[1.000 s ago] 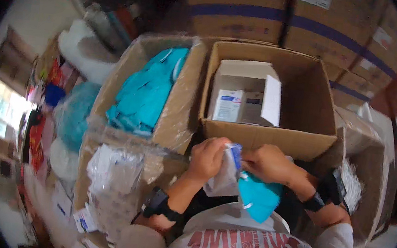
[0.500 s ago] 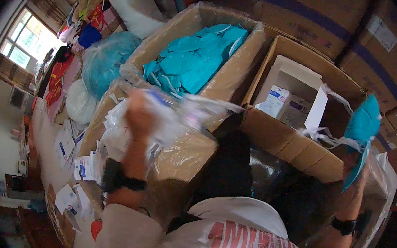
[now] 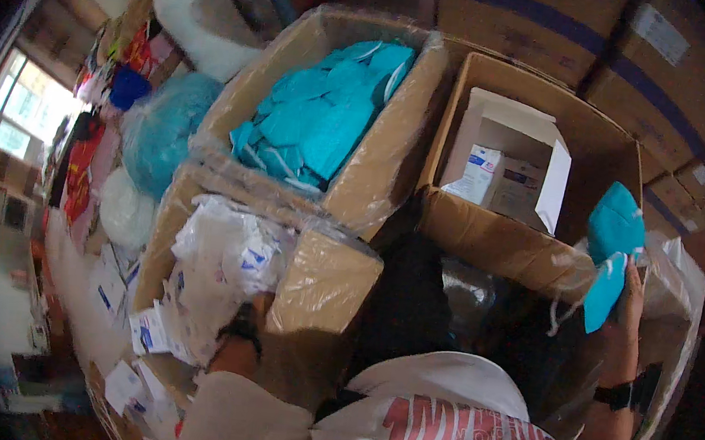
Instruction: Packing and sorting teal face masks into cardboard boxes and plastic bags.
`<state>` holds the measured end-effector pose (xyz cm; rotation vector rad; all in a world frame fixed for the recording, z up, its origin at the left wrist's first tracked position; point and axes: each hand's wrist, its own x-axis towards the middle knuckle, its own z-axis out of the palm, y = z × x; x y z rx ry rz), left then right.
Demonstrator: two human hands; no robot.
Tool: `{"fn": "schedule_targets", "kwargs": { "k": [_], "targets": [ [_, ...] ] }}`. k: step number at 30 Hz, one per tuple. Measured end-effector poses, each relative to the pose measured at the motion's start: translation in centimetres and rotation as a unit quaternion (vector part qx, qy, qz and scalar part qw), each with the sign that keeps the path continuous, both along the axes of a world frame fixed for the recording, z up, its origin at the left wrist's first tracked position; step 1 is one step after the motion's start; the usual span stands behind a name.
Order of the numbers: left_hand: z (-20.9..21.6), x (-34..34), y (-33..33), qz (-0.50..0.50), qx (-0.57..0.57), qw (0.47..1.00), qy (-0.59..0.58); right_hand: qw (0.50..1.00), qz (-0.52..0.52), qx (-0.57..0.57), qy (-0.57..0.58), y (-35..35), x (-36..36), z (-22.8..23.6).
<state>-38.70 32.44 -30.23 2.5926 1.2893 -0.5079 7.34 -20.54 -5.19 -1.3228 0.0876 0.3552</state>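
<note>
My right hand [image 3: 629, 295] is closed on a pair of teal folded face masks [image 3: 616, 224] above the near right side, with white straps dangling beneath them. My left hand [image 3: 257, 306] is low in the plastic-lined carton [image 3: 332, 283] at the left, beside white printed plastic bags [image 3: 232, 245]. Its fingers are hidden, so whether it grips a bag does not show. Just beyond that carton, another lined carton [image 3: 395, 151] holds a heap of teal masks [image 3: 321, 112].
A brown carton [image 3: 499, 232] on the right contains an opened white box [image 3: 508, 112] with small printed packets [image 3: 481, 174]. Large sealed cartons [image 3: 531, 27] are stacked behind it. Leaflets [image 3: 153, 329] and a bulging teal-filled bag [image 3: 167, 134] lie at left.
My left hand has dropped from above the white bags, where it moved with a blurred plastic bag, down into the carton. My right hand has drawn the masks and their straps away from the brown carton.
</note>
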Motion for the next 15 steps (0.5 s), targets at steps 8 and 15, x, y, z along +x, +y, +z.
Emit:
{"fn": "schedule_targets", "kwargs": {
  "k": [8,15],
  "targets": [
    [5.2,0.0,0.9,0.01,-0.11,0.994,0.004,0.992,0.111,0.001,0.051,4.1,-2.3,2.0],
    [17.4,4.3,-0.7,-0.042,-0.1,0.989,-0.105,0.972,0.217,0.076,0.053,3.9,-1.7,1.3]
  ]
}}
